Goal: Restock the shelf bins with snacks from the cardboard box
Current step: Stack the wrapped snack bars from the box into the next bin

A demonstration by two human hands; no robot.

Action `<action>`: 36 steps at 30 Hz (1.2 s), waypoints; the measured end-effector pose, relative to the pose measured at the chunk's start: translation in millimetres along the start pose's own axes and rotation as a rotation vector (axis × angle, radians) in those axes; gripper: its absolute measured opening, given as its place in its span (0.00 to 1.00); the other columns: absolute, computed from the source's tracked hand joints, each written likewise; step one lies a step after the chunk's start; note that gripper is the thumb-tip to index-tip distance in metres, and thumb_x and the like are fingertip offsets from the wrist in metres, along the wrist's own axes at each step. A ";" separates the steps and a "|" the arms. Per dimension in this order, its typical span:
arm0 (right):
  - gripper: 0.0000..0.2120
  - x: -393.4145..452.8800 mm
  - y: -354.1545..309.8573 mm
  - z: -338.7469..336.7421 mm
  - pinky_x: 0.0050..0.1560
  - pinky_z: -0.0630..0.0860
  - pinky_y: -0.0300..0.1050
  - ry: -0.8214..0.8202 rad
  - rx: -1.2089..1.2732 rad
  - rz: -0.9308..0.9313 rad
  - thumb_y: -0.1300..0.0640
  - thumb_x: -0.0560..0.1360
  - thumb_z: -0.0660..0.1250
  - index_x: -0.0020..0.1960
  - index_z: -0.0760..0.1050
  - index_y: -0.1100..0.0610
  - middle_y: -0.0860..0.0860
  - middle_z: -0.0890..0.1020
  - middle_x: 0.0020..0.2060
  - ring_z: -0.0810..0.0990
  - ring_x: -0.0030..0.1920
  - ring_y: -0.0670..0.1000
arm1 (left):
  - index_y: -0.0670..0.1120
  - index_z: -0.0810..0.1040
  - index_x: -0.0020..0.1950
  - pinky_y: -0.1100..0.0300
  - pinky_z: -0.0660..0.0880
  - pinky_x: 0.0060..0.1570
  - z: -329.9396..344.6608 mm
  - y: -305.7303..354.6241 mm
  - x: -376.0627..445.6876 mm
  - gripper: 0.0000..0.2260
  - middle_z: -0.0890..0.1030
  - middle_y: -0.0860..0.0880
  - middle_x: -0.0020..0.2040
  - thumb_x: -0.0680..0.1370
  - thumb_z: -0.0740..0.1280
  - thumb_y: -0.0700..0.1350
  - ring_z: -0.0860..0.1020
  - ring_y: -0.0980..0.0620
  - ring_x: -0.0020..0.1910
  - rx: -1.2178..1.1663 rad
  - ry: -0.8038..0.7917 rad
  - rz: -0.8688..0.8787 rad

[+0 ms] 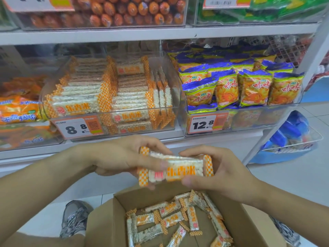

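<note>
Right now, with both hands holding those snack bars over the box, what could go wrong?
1. The left hand and right hand hold a loose stack of orange-checkered rice snack bars; one could slip back into the brown cardboard box.
2. The clear plastic shelf bin with the 8.8 price tag already looks nearly full, so added bars might slide out.

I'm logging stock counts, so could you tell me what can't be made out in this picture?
Head view only:
- How many packs the left hand and right hand hold together: fingers and motion blur hide the rice-cracker packs.
- Cardboard box: cut off by the bottom edge.
- Top-shelf price tag: cut off by the top edge.
</note>
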State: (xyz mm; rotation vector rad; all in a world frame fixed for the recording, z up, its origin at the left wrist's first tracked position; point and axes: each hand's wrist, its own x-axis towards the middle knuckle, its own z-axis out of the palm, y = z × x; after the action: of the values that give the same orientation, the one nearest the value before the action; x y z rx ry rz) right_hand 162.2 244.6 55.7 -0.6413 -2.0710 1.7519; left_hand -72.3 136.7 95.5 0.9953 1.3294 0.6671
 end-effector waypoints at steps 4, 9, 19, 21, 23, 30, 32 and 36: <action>0.25 3.4 -5.2 10.5 0.41 0.82 0.45 0.132 0.222 0.125 0.60 0.63 0.79 0.60 0.82 0.54 0.54 0.87 0.49 0.84 0.40 0.55 | 0.44 0.81 0.60 0.43 0.82 0.45 -4.4 3.8 -4.0 0.16 0.81 0.43 0.52 0.73 0.72 0.44 0.82 0.46 0.47 -0.218 0.217 0.145; 0.20 10.2 -8.4 20.9 0.35 0.81 0.44 0.176 0.338 0.156 0.53 0.61 0.78 0.52 0.86 0.58 0.55 0.86 0.43 0.81 0.39 0.48 | 0.42 0.76 0.64 0.48 0.83 0.45 10.6 -0.8 -1.8 0.18 0.83 0.46 0.57 0.75 0.71 0.40 0.83 0.49 0.54 -0.287 0.251 0.250; 0.26 19.6 -15.7 26.5 0.39 0.80 0.43 0.157 0.085 0.029 0.55 0.63 0.81 0.61 0.83 0.52 0.59 0.82 0.52 0.82 0.38 0.51 | 0.44 0.83 0.48 0.54 0.82 0.49 6.4 0.3 -13.5 0.10 0.84 0.42 0.50 0.68 0.74 0.44 0.82 0.43 0.52 -0.411 0.276 0.213; 0.29 20.4 -13.1 27.2 0.46 0.80 0.47 0.172 -0.027 -0.012 0.45 0.61 0.84 0.61 0.83 0.45 0.54 0.81 0.55 0.83 0.47 0.50 | 0.42 0.82 0.48 0.53 0.83 0.49 6.1 -1.1 -14.7 0.10 0.84 0.41 0.49 0.68 0.74 0.40 0.82 0.43 0.50 -0.407 0.297 0.199; 0.33 19.6 -11.8 26.6 0.54 0.80 0.47 0.161 -0.077 -0.035 0.39 0.56 0.83 0.60 0.82 0.40 0.47 0.82 0.56 0.83 0.54 0.48 | 0.39 0.81 0.51 0.52 0.83 0.48 4.4 -0.9 -18.1 0.14 0.84 0.41 0.47 0.67 0.74 0.36 0.83 0.43 0.47 -0.392 0.326 0.204; 0.30 14.8 -24.7 32.3 0.39 0.81 0.46 0.164 0.080 -0.096 0.36 0.58 0.82 0.57 0.84 0.45 0.56 0.86 0.47 0.84 0.39 0.58 | 0.38 0.79 0.57 0.53 0.82 0.48 -5.5 -0.2 -32.8 0.17 0.84 0.41 0.46 0.69 0.73 0.34 0.83 0.44 0.43 -0.283 0.310 0.311; 0.24 16.9 -32.5 35.4 0.45 0.82 0.51 0.167 0.012 -0.162 0.41 0.62 0.82 0.55 0.84 0.47 0.53 0.86 0.48 0.85 0.44 0.59 | 0.37 0.79 0.58 0.55 0.81 0.48 -8.8 -0.3 -38.6 0.16 0.85 0.43 0.48 0.71 0.73 0.35 0.84 0.44 0.45 -0.194 0.341 0.385; 0.17 39.1 -53.6 41.3 0.51 0.78 0.39 0.179 -0.231 -0.363 0.55 0.64 0.81 0.51 0.82 0.51 0.46 0.86 0.48 0.84 0.49 0.47 | 0.40 0.80 0.58 0.62 0.79 0.49 -17.6 6.2 -54.2 0.17 0.85 0.49 0.51 0.69 0.74 0.36 0.84 0.50 0.50 -0.032 0.447 0.512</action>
State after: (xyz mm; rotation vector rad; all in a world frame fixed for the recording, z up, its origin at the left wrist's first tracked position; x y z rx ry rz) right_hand 101.3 224.9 100.5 -0.4300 -2.1212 1.2248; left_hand -97.3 96.2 127.5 1.2186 1.4447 1.3565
